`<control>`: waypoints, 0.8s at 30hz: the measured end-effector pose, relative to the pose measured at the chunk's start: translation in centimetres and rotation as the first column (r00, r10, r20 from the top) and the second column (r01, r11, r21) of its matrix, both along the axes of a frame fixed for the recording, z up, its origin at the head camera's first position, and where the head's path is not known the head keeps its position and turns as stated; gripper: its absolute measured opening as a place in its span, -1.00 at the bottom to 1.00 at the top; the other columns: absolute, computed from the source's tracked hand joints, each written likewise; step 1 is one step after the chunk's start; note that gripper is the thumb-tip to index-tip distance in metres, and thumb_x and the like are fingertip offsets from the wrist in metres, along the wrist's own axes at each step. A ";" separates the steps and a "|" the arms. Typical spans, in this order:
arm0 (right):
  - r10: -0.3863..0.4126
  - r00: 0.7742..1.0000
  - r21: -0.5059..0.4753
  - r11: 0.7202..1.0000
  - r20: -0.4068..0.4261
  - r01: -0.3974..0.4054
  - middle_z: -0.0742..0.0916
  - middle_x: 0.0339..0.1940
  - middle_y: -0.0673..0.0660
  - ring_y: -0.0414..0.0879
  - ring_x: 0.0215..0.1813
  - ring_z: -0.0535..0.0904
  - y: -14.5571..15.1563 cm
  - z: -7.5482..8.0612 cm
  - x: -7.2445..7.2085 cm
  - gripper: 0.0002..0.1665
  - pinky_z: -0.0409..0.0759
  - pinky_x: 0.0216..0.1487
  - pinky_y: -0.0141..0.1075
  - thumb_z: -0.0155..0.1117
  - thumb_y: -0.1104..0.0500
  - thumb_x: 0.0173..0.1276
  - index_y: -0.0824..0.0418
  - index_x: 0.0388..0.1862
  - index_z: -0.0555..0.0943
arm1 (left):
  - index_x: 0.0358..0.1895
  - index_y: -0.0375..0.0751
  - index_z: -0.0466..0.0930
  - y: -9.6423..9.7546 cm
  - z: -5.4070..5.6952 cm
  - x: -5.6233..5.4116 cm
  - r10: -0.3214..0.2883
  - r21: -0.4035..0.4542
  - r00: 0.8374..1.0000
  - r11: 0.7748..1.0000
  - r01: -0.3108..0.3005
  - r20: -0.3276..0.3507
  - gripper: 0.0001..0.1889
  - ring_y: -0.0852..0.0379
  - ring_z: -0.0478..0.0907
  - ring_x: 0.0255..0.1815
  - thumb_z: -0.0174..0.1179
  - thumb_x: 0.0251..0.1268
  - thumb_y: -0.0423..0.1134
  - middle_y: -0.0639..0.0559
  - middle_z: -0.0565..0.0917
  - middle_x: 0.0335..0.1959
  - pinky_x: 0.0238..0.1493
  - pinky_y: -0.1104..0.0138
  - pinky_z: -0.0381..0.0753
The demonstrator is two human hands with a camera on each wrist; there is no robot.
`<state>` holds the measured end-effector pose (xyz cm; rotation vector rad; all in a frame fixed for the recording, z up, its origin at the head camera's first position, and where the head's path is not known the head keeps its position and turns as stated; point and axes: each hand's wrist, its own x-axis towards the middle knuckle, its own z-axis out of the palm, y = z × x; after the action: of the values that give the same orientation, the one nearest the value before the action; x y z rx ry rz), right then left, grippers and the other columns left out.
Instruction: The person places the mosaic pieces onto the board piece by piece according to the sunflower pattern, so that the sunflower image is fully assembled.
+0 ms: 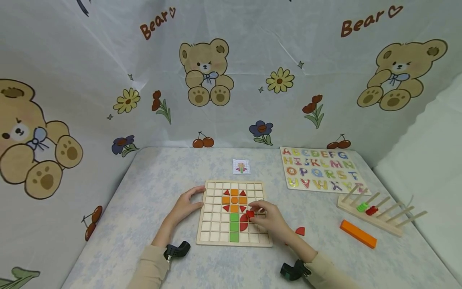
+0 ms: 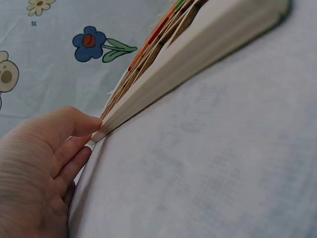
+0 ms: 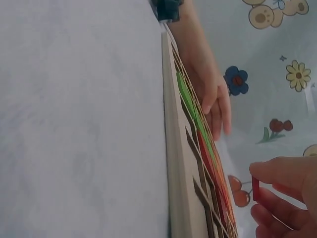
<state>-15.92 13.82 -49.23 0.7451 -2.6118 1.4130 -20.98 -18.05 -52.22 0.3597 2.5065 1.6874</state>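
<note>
A square wooden grid board (image 1: 213, 236) lies on the table, with red triangles, orange squares, an orange circle, green squares and red curved tiles (image 1: 243, 226) in its cells. My left hand (image 1: 184, 206) touches the board's left edge with thumb and fingers extended; the left wrist view shows these fingertips at the board's rim (image 2: 163, 74). Between thumb and fingers my right hand (image 1: 270, 218) pinches a small red tile (image 1: 250, 214) over the board's right half. Seen edge-on in the right wrist view, that red tile (image 3: 255, 188) is above the board; its full outline is hidden.
A loose red quarter-circle tile (image 1: 300, 231) lies right of the board. Behind the board is a small pattern card (image 1: 241, 166). Farther right are an alphabet board (image 1: 310, 173), a pegged wooden stand (image 1: 371, 218) and an orange bar (image 1: 358, 234).
</note>
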 end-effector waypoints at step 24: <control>0.167 0.984 0.090 0.981 0.069 -0.173 0.70 -0.23 0.13 -0.03 -0.20 0.55 -6.9 -1.0 0.5 -0.60 0.58 -0.14 -0.35 0.43 0.31 0.11 0.31 -0.03 0.63 | 0.33 -0.20 0.37 -0.4 -0.9 -0.6 -0.008 0.028 1.000 1.000 0.008 -0.017 -0.38 -0.16 0.21 0.46 0.31 0.17 -0.32 -0.18 0.49 0.29 0.46 -0.14 0.09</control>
<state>-15.39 6.97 -50.22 0.9735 -2.7378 1.3797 -21.53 -18.48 -53.10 0.3874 2.4921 1.7247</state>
